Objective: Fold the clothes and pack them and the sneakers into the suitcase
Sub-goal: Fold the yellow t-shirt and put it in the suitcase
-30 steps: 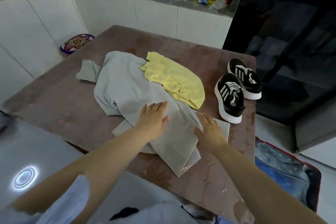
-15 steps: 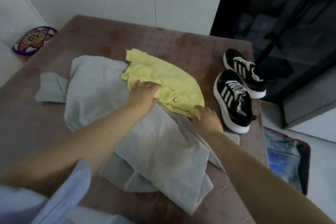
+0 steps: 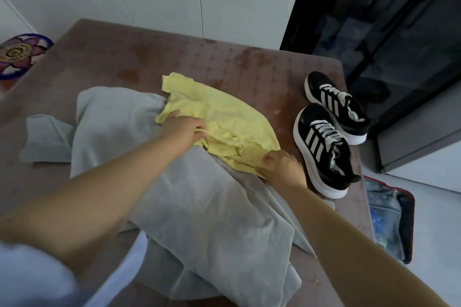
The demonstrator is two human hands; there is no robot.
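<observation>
Both hands have been carried up off the grey cloth and onto the crumpled pale-yellow cotton top [image 3: 232, 119], now at the centre of the frame. A bunch of its left edge is gripped by the left hand [image 3: 185, 127], fingers curled into the fabric. Its lower hem is pinched by the right hand [image 3: 282, 167]. The two grips, set apart, are judged to be for lifting the top clear and spreading it, since it lies partly over the large rumpled light-grey sweatshirt [image 3: 199, 207] at lower centre of the brownish quilted worktop [image 3: 124, 62]. The pair of black sneakers with white stripes [image 3: 321, 144] is parked at the right edge, out of the folding space. The red-rimmed, blue-lined suitcase [image 3: 389, 219] lies open on the floor, lower right, within reach for packing.
</observation>
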